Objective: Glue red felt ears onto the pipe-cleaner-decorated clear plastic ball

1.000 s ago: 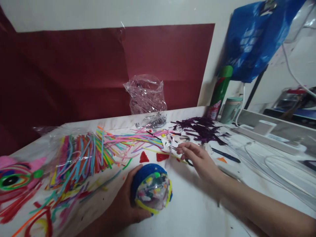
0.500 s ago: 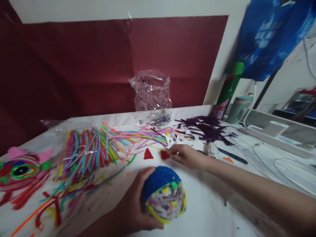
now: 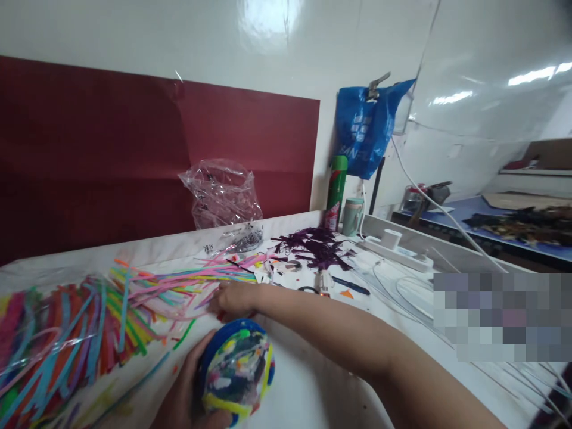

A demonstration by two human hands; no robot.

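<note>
In my left hand (image 3: 190, 390) is a transparent ball (image 3: 239, 372) with a blue wrapped cap and a yellow band; bits of several colours show through it or on it. The hand grips its left side and underside. My right hand (image 3: 235, 299) reaches across the table just beyond the ball, its fingers bent down and closed over a red triangular piece (image 3: 221, 314). Most of that piece is hidden under the fingers, and a second red piece cannot be made out. Colourful pipe cleaners (image 3: 78, 330) lie in a large bundle at the left.
Purple shredded strands (image 3: 315, 244) lie at the back, near a crumpled plastic bag (image 3: 223, 193). A white tool (image 3: 325, 283) and a dark blue pen-like tool (image 3: 351, 285) lie right of my forearm. Behind are a green can (image 3: 336, 185), a mug (image 3: 353, 215) and a power strip (image 3: 397, 251).
The view has swung to the right and tilted up. My right hand has moved left from one red piece to where the other lay. The ball has turned in my left hand.
</note>
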